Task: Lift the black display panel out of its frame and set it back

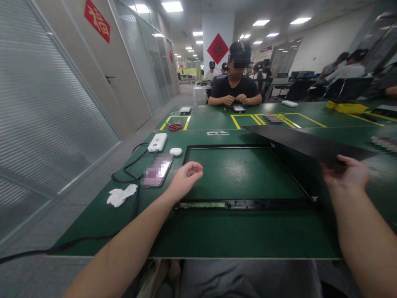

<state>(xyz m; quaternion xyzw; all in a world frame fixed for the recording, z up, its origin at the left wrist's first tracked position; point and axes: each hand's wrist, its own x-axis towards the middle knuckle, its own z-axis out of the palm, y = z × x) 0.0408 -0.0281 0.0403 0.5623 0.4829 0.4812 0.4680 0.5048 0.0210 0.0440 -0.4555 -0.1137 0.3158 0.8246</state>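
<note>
A thin black rectangular frame (pixel 269 204) lies flat on the green table, with a green circuit board strip (pixel 203 205) along its near side. My right hand (pixel 345 171) grips the near edge of a large, thin black panel (pixel 305 142), raised and tilted above the right side of the frame. Over the frame's left side, my left hand (pixel 187 178) is empty, its fingers loosely curled and the thumb apart from them. Whether it touches the frame is not clear.
To the left lie a phone (pixel 158 169), a white power bank (pixel 157 142), a white earbud case (pixel 175 151), crumpled tissue (pixel 121 195) and a black cable (pixel 83 240). Red scissors (pixel 175 127) and white pieces (pixel 218 133) are farther back. A person (pixel 236 89) sits opposite.
</note>
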